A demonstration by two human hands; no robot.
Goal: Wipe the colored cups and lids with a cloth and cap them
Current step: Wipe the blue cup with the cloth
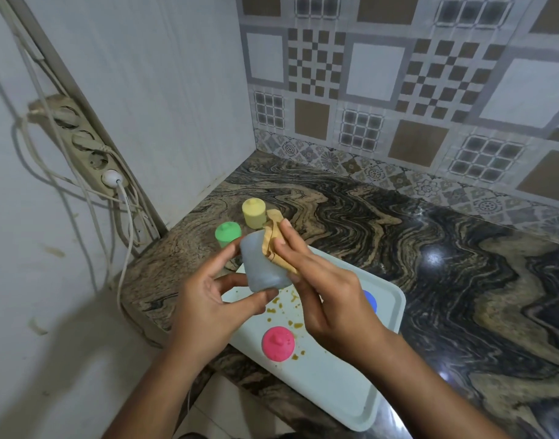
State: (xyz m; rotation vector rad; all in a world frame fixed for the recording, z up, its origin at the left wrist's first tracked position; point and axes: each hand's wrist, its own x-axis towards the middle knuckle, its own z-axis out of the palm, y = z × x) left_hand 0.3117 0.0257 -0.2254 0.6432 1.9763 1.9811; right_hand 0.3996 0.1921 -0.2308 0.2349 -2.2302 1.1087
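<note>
My left hand [205, 308] holds a pale blue cup [262, 264] above the tray, fingers curled round its side. My right hand [322, 286] presses a tan cloth [275, 245] against the cup's right side. A pink lid [277, 343] lies on the pale tray [341, 391]. A blue lid [370, 301] peeks out from behind my right hand. A capped yellow cup [254, 213] and a capped green cup [228, 234] stand on the counter behind the tray.
Brown smears and crumbs [286, 308] dot the tray. The marbled counter [446, 264] stretches to the right under a tiled wall. A power strip [82, 144] with hanging cables is fixed on the left wall.
</note>
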